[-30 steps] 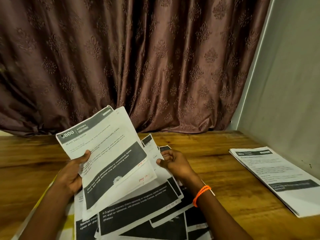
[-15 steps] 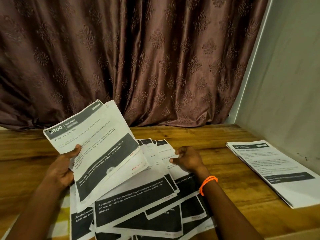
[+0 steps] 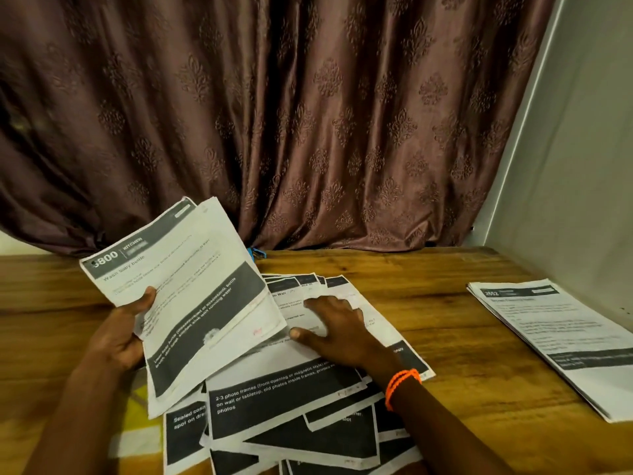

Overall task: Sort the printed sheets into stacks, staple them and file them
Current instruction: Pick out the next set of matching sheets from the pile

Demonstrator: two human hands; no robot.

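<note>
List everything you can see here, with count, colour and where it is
held sheets: a few, exact count unclear, white with dark grey bands, raised at left
spread sheets: many, white and dark grey, overlapping on the table centre
side stack: one, white and grey, table's right
blue object: one, partly hidden behind the held sheets
table: one, brown wood
curtain: one, patterned brown, behind
wall: grey, right
bracelet: orange, right wrist
left hand: grips the held sheets
right hand: flat on the spread sheets
</note>
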